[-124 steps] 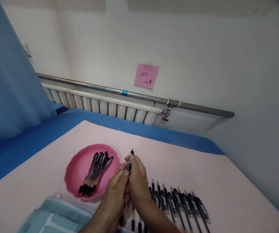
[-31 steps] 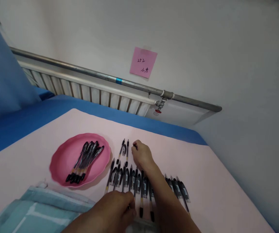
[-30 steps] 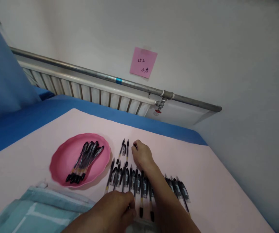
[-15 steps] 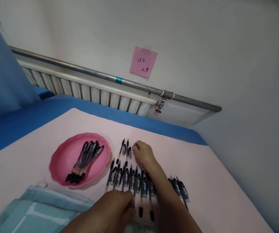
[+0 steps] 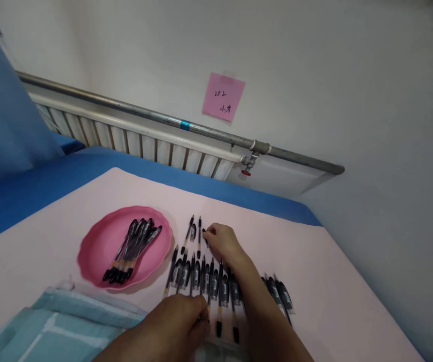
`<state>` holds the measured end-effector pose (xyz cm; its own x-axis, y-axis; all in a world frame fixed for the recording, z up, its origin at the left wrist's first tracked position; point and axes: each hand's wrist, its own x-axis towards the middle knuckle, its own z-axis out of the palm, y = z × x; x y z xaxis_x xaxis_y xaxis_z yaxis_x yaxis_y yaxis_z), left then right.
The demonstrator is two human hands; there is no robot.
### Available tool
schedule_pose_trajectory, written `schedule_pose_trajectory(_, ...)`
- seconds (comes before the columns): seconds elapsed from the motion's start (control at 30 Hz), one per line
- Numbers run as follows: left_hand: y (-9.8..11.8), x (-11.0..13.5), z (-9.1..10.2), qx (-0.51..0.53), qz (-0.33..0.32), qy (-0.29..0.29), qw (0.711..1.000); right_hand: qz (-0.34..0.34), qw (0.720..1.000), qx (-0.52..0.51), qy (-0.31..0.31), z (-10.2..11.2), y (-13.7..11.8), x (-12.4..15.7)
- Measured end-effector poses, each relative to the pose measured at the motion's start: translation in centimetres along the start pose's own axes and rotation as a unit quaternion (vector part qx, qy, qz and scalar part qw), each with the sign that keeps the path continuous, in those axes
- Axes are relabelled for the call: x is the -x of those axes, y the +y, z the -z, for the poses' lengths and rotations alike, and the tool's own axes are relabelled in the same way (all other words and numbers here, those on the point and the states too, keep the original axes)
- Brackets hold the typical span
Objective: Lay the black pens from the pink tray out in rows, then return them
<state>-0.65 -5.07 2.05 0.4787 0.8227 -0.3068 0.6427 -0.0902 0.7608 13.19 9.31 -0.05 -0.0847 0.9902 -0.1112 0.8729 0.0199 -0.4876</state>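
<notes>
My right hand [image 5: 224, 242] reaches past the row of pens, fingers closed at a black pen cap [image 5: 205, 237]. Left of that cap lies an uncapped black pen [image 5: 199, 236], and farther left another uncapped pen [image 5: 187, 236] with its cap [image 5: 193, 232] beside it. My left hand [image 5: 182, 319] is closed over the lower ends of the row; what its fingers hold, if anything, is hidden. In the row, several uncapped pens [image 5: 220, 301] alternate with clear-and-black caps [image 5: 215, 285]. My right forearm covers part of the row, and more pens and caps [image 5: 276, 291] show beyond it.
A pink scalloped plate [image 5: 88, 251] at left holds several capped pens [image 5: 137, 251]. A teal cloth [image 5: 61, 327] lies at the front left. The pale pink table mat [image 5: 333, 281] ends near a blue edge [image 5: 239, 193]. Behind are a radiator [image 5: 148, 148] and pipe [image 5: 295, 157].
My right hand has closed on the pen cap and shifted it slightly right, away from its pen. That pen has moved a little right and straightened. My left hand has stayed in place.
</notes>
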Motion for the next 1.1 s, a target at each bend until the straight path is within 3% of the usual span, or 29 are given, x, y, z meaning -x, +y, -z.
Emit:
schedule_pose_trajectory(0.33,0.2,0.1,0.0,-0.003,-0.001,-0.004,1.000,-0.012,1.000,0.024,0.002,0.5,0.0,0.0)
schedule_pose_trajectory(0.87,0.1,0.2,-0.1,0.020,-0.017,0.010,1.000,0.036,0.999,0.017,0.030,-0.8,-0.4,0.4)
schedule_pose_trajectory(1.0,-0.4,0.3,1.8,0.065,-0.029,0.070,0.995,0.035,0.998,0.024,0.039,-0.4,-0.1,0.3)
schedule_pose_trajectory(1.1,-1.9,0.7,5.2,0.066,0.035,0.235,0.969,0.030,0.998,0.032,0.044,-0.1,0.2,0.0)
